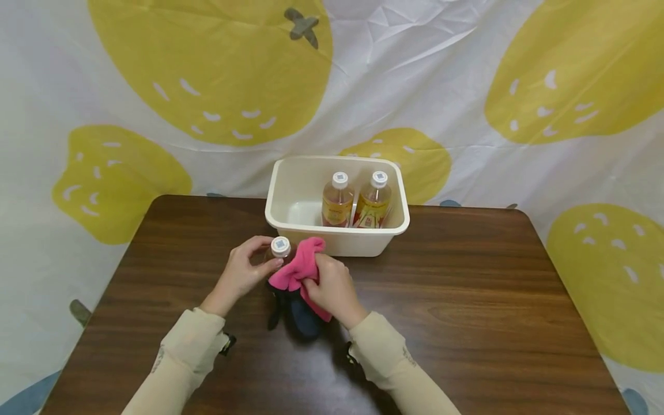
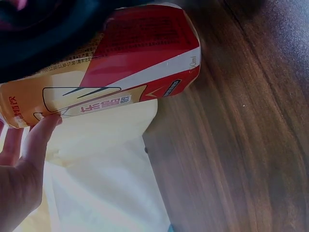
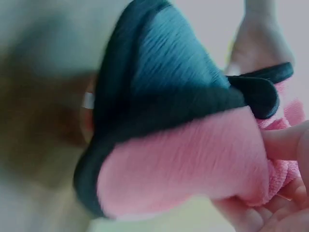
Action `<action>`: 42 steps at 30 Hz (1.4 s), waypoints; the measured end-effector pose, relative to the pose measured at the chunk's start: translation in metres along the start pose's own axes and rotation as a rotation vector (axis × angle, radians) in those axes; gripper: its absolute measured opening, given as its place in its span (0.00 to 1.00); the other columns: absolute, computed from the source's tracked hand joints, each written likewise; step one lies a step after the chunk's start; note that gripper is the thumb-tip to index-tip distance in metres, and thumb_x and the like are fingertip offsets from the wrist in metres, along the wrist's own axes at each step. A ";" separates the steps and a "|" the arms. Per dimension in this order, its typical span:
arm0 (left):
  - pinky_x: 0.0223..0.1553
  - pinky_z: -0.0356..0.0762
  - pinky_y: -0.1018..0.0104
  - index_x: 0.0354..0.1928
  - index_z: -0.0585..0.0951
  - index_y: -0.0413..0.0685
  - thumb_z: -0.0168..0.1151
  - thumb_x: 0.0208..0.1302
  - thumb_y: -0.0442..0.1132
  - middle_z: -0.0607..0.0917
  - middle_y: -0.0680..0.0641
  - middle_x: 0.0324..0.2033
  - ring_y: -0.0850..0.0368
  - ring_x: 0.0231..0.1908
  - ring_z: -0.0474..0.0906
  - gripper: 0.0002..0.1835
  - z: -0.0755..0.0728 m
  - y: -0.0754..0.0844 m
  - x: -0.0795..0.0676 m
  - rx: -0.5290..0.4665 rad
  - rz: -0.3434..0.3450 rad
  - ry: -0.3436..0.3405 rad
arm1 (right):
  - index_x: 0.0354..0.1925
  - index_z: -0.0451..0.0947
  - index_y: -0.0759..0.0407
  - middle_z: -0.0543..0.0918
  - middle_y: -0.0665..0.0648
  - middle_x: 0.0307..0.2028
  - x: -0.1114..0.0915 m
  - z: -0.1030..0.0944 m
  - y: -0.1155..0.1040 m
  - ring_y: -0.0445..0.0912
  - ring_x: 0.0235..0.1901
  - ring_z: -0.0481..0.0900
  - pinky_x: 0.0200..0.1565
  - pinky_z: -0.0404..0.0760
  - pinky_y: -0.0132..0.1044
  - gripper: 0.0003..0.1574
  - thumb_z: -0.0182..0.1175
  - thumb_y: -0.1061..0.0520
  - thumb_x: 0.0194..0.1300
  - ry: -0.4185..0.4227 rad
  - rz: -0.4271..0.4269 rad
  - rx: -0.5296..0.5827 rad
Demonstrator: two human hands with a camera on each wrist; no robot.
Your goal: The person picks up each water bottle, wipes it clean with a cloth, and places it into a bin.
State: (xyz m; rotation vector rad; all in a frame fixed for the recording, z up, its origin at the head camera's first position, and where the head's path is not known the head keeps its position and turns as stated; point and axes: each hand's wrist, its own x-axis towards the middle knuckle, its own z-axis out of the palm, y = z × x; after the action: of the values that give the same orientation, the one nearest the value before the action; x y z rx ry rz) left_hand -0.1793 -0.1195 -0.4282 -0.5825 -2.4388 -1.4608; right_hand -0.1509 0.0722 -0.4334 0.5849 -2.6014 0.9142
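Note:
My left hand [image 1: 242,270] holds a plastic drink bottle by its upper part, thumb and fingers on either side below the white cap [image 1: 280,246]. In the left wrist view that bottle [image 2: 149,58] shows a red, white and yellow label. My right hand [image 1: 334,285] grips a pink cloth [image 1: 297,270] with a dark-blue side and dark trim, bunched against the bottle's right side. In the right wrist view the cloth [image 3: 188,164] hangs folded from the fingers and thumb, and covers most of the bottle.
A cream plastic tub [image 1: 337,229] stands at the table's back edge, just beyond my hands. Inside its right half are two similar bottles, one left [image 1: 338,204] and one right [image 1: 373,204]. A lemon-print curtain [image 1: 363,104] hangs behind the brown wooden table [image 1: 467,300].

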 end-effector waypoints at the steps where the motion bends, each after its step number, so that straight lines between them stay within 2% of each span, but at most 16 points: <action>1: 0.43 0.76 0.55 0.38 0.80 0.35 0.70 0.44 0.28 0.83 0.40 0.35 0.51 0.37 0.78 0.16 0.000 0.000 0.000 -0.003 0.006 0.003 | 0.24 0.71 0.58 0.75 0.53 0.21 0.003 -0.004 -0.004 0.48 0.21 0.73 0.25 0.73 0.40 0.09 0.63 0.62 0.44 0.006 -0.015 -0.012; 8: 0.44 0.76 0.54 0.38 0.79 0.31 0.65 0.43 0.20 0.82 0.37 0.36 0.44 0.39 0.79 0.15 -0.003 0.007 -0.001 -0.010 0.002 0.023 | 0.30 0.75 0.59 0.76 0.54 0.25 0.018 -0.021 -0.022 0.49 0.23 0.76 0.26 0.76 0.41 0.08 0.62 0.61 0.47 -0.007 -0.080 -0.116; 12: 0.43 0.75 0.50 0.37 0.78 0.28 0.62 0.42 0.17 0.81 0.34 0.35 0.41 0.38 0.78 0.15 -0.005 0.020 -0.002 -0.018 0.001 0.027 | 0.29 0.74 0.59 0.76 0.54 0.25 0.018 -0.022 -0.027 0.50 0.23 0.77 0.25 0.76 0.42 0.07 0.62 0.60 0.48 0.000 -0.077 -0.119; 16: 0.43 0.75 0.51 0.37 0.78 0.28 0.63 0.42 0.17 0.81 0.34 0.35 0.41 0.38 0.79 0.15 -0.005 0.018 -0.002 -0.017 0.013 0.027 | 0.27 0.73 0.60 0.77 0.55 0.24 0.015 -0.018 -0.026 0.51 0.23 0.77 0.25 0.76 0.42 0.08 0.62 0.61 0.47 0.017 -0.048 -0.101; 20: 0.43 0.76 0.55 0.38 0.79 0.32 0.67 0.43 0.22 0.82 0.38 0.35 0.47 0.38 0.79 0.16 -0.003 0.006 0.000 -0.005 0.010 0.024 | 0.24 0.70 0.60 0.76 0.55 0.22 0.008 -0.009 -0.016 0.50 0.22 0.75 0.25 0.75 0.42 0.09 0.62 0.65 0.44 0.046 -0.001 -0.018; 23: 0.43 0.76 0.55 0.38 0.79 0.34 0.69 0.44 0.27 0.82 0.40 0.35 0.50 0.38 0.78 0.16 -0.003 0.003 0.001 0.004 0.004 0.017 | 0.22 0.68 0.59 0.75 0.55 0.20 0.001 0.003 -0.004 0.48 0.20 0.73 0.24 0.73 0.39 0.10 0.61 0.66 0.42 0.021 0.051 0.029; 31: 0.45 0.74 0.52 0.40 0.79 0.36 0.70 0.45 0.31 0.82 0.39 0.38 0.47 0.40 0.78 0.17 0.000 0.003 -0.002 0.018 -0.035 0.007 | 0.20 0.67 0.57 0.76 0.54 0.17 -0.019 0.039 0.026 0.46 0.17 0.70 0.19 0.67 0.36 0.10 0.60 0.65 0.40 -0.112 0.154 -0.025; 38: 0.43 0.74 0.50 0.41 0.78 0.36 0.69 0.46 0.31 0.81 0.39 0.39 0.45 0.42 0.78 0.17 0.006 0.005 -0.005 0.002 -0.047 0.042 | 0.20 0.67 0.56 0.73 0.52 0.15 -0.021 0.044 0.031 0.45 0.16 0.66 0.19 0.65 0.34 0.10 0.60 0.65 0.39 -0.118 0.168 0.004; 42: 0.41 0.76 0.54 0.40 0.78 0.39 0.72 0.43 0.35 0.82 0.42 0.38 0.49 0.40 0.77 0.20 0.011 0.010 -0.005 -0.001 -0.115 0.071 | 0.21 0.68 0.56 0.75 0.53 0.17 -0.022 0.045 0.032 0.44 0.17 0.66 0.20 0.66 0.34 0.10 0.60 0.65 0.39 -0.114 0.163 0.021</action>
State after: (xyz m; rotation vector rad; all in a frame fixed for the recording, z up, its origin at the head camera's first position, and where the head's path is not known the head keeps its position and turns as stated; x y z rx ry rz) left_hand -0.1708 -0.1069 -0.4275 -0.3896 -2.4525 -1.4993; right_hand -0.1540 0.0718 -0.4924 0.4471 -2.7789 0.9854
